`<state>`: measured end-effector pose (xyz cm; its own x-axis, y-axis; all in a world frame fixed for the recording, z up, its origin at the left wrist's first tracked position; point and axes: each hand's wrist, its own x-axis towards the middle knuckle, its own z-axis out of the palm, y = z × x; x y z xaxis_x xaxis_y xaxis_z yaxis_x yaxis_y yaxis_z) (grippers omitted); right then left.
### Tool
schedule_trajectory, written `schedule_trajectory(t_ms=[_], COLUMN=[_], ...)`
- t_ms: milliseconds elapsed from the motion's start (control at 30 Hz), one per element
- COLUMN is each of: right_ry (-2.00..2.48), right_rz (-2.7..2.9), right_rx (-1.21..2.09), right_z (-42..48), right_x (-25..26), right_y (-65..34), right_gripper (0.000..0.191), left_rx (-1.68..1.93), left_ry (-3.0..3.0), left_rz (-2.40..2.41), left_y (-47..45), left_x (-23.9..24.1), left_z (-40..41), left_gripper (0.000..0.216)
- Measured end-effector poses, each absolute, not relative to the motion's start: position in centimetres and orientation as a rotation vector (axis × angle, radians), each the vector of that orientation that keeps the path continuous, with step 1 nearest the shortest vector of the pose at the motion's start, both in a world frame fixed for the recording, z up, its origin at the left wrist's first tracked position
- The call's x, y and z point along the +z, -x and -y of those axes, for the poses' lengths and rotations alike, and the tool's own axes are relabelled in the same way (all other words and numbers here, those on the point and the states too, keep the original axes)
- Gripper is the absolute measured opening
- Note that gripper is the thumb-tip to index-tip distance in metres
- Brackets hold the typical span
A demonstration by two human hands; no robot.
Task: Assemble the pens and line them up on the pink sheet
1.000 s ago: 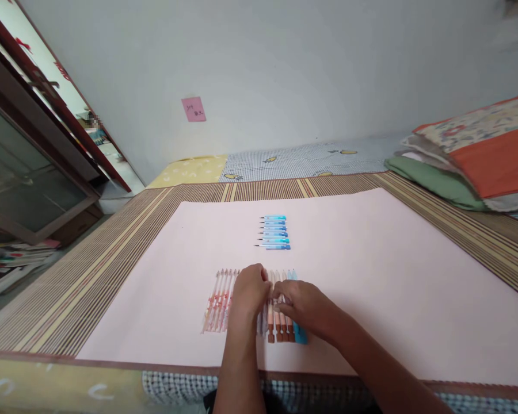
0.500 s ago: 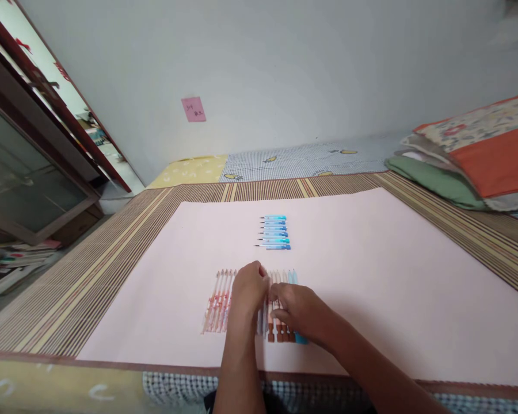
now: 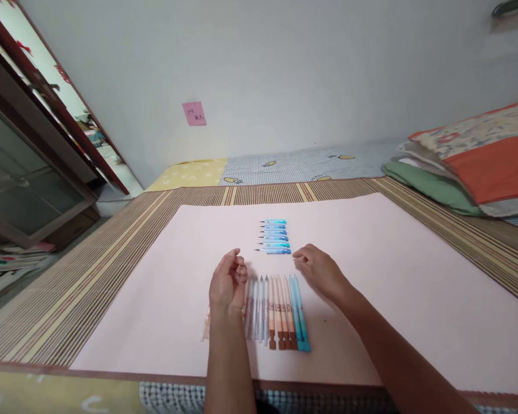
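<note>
A row of pens lies side by side near the front of a pink sheet: clear, orange-brown and two blue ones. The pink pens at its left end are mostly hidden behind my left wrist. My left hand hovers over the row's left part, its fingers curled in a loose fist with nothing visible in it. My right hand is raised just beyond the row's right end, fingers slightly bent and apart, holding nothing. A small group of blue pens lies farther back, just ahead of both hands.
The pink sheet lies on a striped mat over a bed. Folded bedding and pillows are stacked at the right. A glass-fronted cabinet with books below it stands at the left. A pink note sticks on the wall.
Both hands have lifted off the near row of pens and moved apart and forward. The row's middle and right pens now show, lined up evenly.
</note>
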<state>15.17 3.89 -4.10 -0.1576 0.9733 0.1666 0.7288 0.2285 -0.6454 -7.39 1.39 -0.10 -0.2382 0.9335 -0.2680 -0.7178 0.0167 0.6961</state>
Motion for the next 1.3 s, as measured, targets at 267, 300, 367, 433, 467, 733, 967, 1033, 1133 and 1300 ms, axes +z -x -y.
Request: schedule_trajectory(t_ms=[267,300,367,433,467,733,967,1033,1133,1300], right_ry=[1.618,1.619,1.610,1.593,1.585,1.573,1.515,1.506,1.489,1.474], right_rz=[2.197,2.223,2.243,2.237,2.239,2.236,2.228,2.241,2.277,2.395], right_rx=[0.276,0.262,0.259,0.248,0.235,0.311,0.462,0.472,0.462,0.356], right_z=[-8.3,-8.4,-8.6,-8.7,-8.7,-8.7,-8.7,-8.6,-8.6,-8.4], right_x=[-4.8,-4.9,-5.1,-5.3,-5.4,-6.2,-6.0,-5.8,-5.4,-4.7], right_y=[-12.5,-12.4,-12.4,-12.4,-12.4,-11.8,-12.0,-12.3,-12.8,-14.4], right_gripper=[0.021,0.019,0.018,0.014,0.016,0.014,0.008,0.009,0.015,0.021], left_rx=[1.593,1.595,1.601,1.603,1.602,1.604,1.597,1.598,1.591,1.589], left_ry=[-0.158,-0.150,-0.135,-0.119,-0.112,-0.091,-0.077,-0.074,-0.073,-0.071], left_rz=[-0.808,-0.801,-0.792,-0.792,-0.791,-0.802,-0.806,-0.810,-0.810,-0.807], left_y=[7.6,7.6,7.6,7.5,7.4,7.3,7.2,7.2,7.2,7.1], left_x=[-0.4,-0.4,-0.3,-0.2,-0.2,-0.2,-0.1,0.0,0.0,0.0], left_z=[-1.7,-1.7,-1.7,-1.7,-1.7,-1.8,-1.7,-1.6,-1.6,-1.6], left_gripper=[0.009,0.008,0.007,0.005,0.004,0.004,0.003,0.005,0.007,0.007])
